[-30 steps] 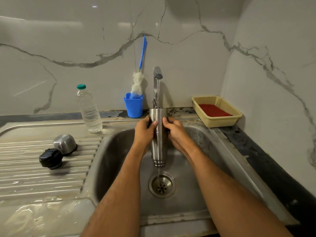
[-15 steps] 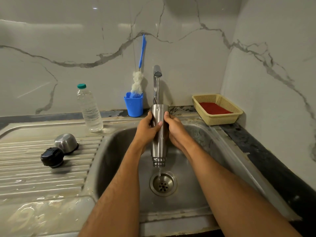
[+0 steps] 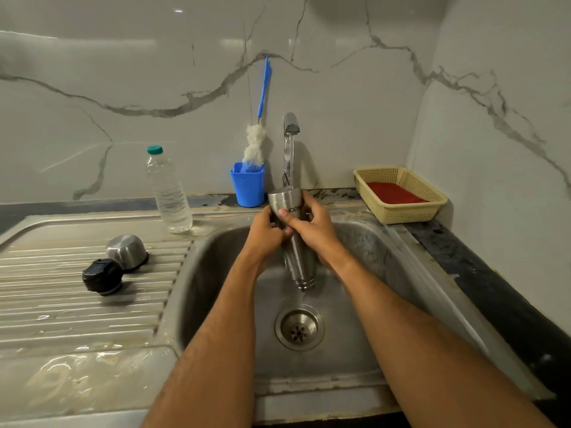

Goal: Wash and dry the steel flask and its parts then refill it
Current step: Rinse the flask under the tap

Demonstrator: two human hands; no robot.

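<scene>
The steel flask [image 3: 298, 261] hangs upside down over the sink basin [image 3: 364, 251], its mouth pointing at the drain [image 3: 299, 328]. Water runs from the tap [image 3: 290, 125] onto its base and trickles off its mouth. My left hand [image 3: 265, 233] grips the flask's upper body from the left. My right hand [image 3: 310, 225] wraps around it from the right, thumb across the front. On the drainboard [image 3: 77, 304] at the left lie the steel cup lid [image 3: 127, 251], upside down, and the black stopper cap [image 3: 102, 276].
A clear water bottle with a green cap [image 3: 168, 193] stands at the sink's back left corner. A blue cup holding a bottle brush [image 3: 248, 183] sits beside the tap. A yellow basket with a red cloth [image 3: 398, 196] rests on the dark counter at the right.
Both hands have slid up the flask toward its base and turned it, so printed lettering now shows. The right thumb now crosses the front. The flask tilts slightly.
</scene>
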